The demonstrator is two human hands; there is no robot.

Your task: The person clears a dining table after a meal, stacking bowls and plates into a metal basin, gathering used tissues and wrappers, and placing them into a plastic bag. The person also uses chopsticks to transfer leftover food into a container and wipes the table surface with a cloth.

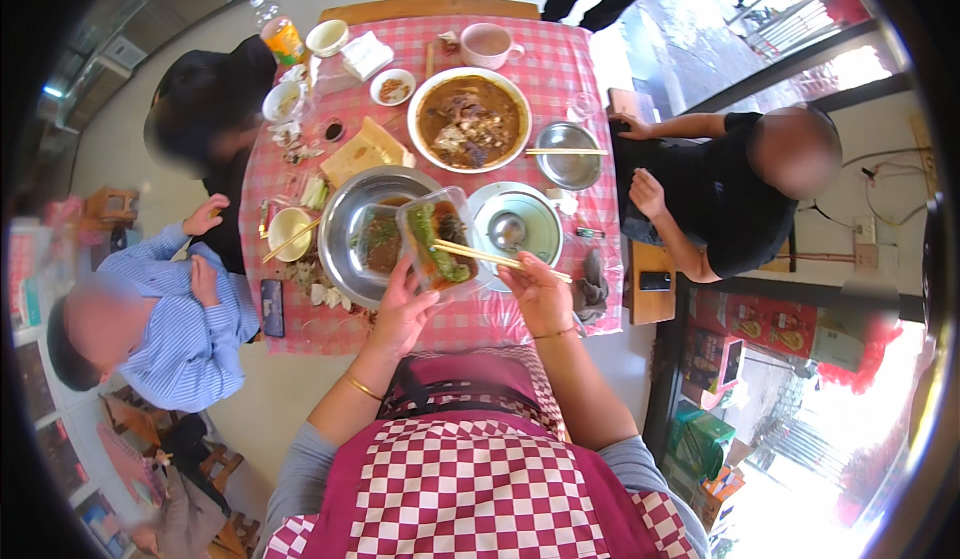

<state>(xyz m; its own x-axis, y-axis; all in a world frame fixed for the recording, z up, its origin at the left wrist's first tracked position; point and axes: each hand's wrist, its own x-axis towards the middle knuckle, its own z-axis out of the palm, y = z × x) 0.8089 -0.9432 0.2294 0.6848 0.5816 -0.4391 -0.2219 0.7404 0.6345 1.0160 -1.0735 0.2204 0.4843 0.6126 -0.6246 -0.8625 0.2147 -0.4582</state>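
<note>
My left hand (403,307) grips a clear plastic food container (411,223) by its near side, tilted over the table. Inside lie green vegetables (429,232), darker pieces and a reddish-brown sauce. My right hand (538,296) holds wooden chopsticks (495,257), their tips among the greens. Below and left of the container stands a large steel basin (337,217). In the basin sits another clear container (375,238) with dark liquid and green bits, partly hidden. Right of the held container is a pale green bowl (544,221) with a steel ladle (508,229) in it.
A white bowl of brown stew (435,120), a steel bowl (574,172) with chopsticks across it and a yellowish bowl (292,230) stand around. A checked cloth (315,334) covers the table. People sit at left and right. A bottle (279,33) stands at the far left corner.
</note>
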